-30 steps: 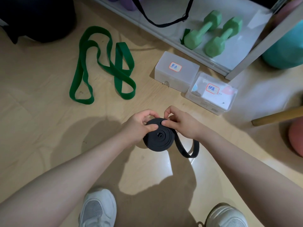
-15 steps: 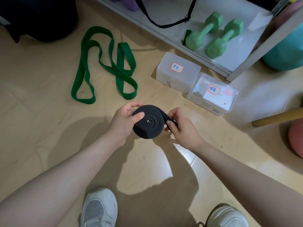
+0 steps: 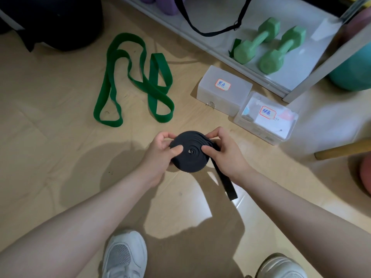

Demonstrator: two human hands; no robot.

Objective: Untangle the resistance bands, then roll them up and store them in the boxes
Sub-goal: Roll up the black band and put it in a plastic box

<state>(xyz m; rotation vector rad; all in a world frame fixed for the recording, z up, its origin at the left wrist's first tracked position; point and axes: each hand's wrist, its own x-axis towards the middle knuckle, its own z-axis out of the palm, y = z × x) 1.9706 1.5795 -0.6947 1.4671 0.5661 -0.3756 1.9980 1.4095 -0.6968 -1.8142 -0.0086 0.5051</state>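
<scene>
Black band point(image 3: 189, 152), nearly all coiled, held above the floor point(image 3: 50, 157) between both hands, well short of the boxes. Left hand point(image 3: 160, 151) grips the roll's left edge, thumb pressed on the spiral face, fingers point(image 3: 163, 135) curled behind. Right hand point(image 3: 224, 151) grips the right edge, thumb on the face, fingers wrapped over the rim. Compared with half a second ago: right hand shifted from pulling the strap taut beside the roll to clamping the roll itself; loose tail point(image 3: 225, 182) now hangs free below the right wrist. Green band point(image 3: 138, 81) unchanged, loosely looped on the floor to the left. Two lidded clear boxes point(image 3: 224, 90) sit touching, near the shelf; contents of the left one hard to make out through the frosted plastic. Back of the roll hidden by the fingers.
</scene>
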